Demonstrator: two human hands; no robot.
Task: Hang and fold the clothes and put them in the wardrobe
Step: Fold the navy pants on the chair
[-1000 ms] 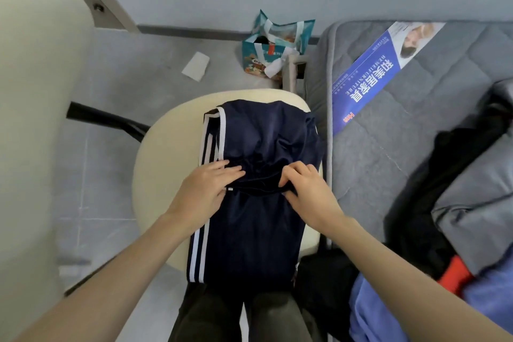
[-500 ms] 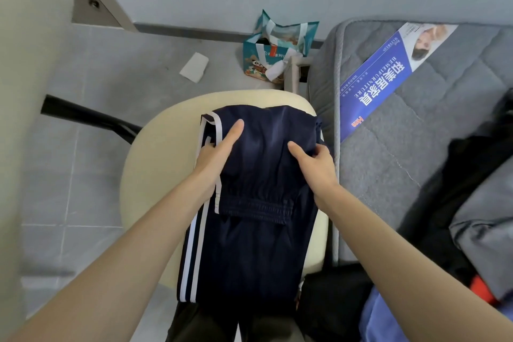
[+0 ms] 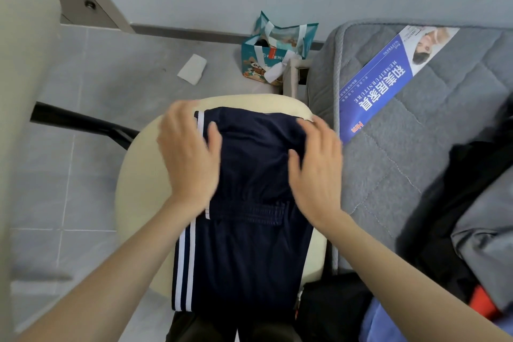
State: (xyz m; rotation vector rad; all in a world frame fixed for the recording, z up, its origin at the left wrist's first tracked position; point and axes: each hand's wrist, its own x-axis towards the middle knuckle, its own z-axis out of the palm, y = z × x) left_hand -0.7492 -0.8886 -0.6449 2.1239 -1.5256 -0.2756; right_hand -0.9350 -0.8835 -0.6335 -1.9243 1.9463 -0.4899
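Navy track trousers (image 3: 249,244) with white side stripes lie folded on a cream chair seat (image 3: 133,197), the near end hanging over the seat's front edge. My left hand (image 3: 188,158) rests on the folded top layer at its left, striped edge, fingers spread and reaching past the far end. My right hand (image 3: 316,166) lies on the right edge of the same layer, fingers slightly bent over the cloth. Both hands are blurred by motion. The elastic waistband shows just below my wrists.
A grey mattress (image 3: 416,125) with a blue leaflet (image 3: 385,78) lies at the right, carrying a heap of black, grey, red and blue clothes (image 3: 472,230). A teal paper bag (image 3: 274,55) and a white paper scrap (image 3: 193,68) sit on the tiled floor beyond the chair.
Both hands carried the waistband end forward, folding it over the trousers, then slid along its two sides to the far end of the fold.
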